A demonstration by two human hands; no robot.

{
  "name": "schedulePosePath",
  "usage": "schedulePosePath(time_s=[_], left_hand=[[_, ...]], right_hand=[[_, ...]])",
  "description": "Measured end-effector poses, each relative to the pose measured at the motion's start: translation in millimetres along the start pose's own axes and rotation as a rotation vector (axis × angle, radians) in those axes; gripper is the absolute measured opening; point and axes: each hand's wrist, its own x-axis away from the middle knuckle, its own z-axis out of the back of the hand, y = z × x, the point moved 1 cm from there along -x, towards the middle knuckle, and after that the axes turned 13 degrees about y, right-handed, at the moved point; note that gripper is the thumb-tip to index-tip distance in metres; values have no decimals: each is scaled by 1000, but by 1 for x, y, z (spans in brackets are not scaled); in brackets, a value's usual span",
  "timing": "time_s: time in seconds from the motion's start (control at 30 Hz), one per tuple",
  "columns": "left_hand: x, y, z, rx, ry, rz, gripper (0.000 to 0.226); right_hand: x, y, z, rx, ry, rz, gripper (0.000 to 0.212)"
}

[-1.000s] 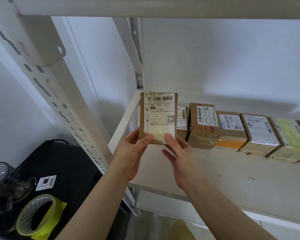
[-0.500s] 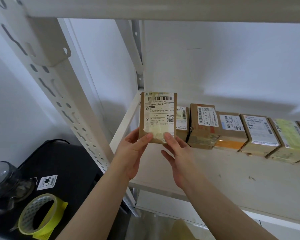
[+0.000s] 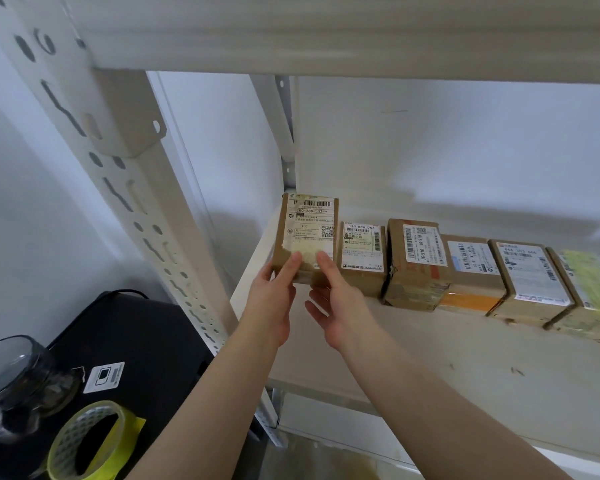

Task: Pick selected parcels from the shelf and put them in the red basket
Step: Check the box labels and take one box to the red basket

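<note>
A brown cardboard parcel (image 3: 307,230) with a white shipping label stands upright at the left end of the shelf board (image 3: 465,368). My left hand (image 3: 274,299) grips its lower left corner, thumb on the front face. My right hand (image 3: 340,306) holds its lower right edge with the thumb on the label. To its right runs a row of several more labelled parcels: one (image 3: 362,258) right beside it, a taped one (image 3: 418,265), and others (image 3: 530,282) further right. The red basket is out of view.
A white perforated shelf post (image 3: 146,216) rises at the left, with an upper shelf beam (image 3: 361,39) overhead. Left of the shelf a black surface (image 3: 146,344) carries a yellow tape roll (image 3: 90,441) and a clear glass jar (image 3: 18,382).
The parcel and both hands have shifted slightly toward the back left of the shelf, uncovering the label of the neighbouring parcel. The grip is unchanged.
</note>
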Motion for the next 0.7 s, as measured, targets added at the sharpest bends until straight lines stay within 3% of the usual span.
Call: schedulePosePath(time_s=[0.27,0.4,0.7], left_hand=[[-29,-16,-14,-6,107,156,31],[-41,-24,-19,-64,184,210,15],[-61,-35,-24,-116,219,210,17]], right_hand=[[-33,0,-12,36,115,-111,55],[-46,5,-19,77,156,-131,63],[-59,7,-23,67,219,-102,58]])
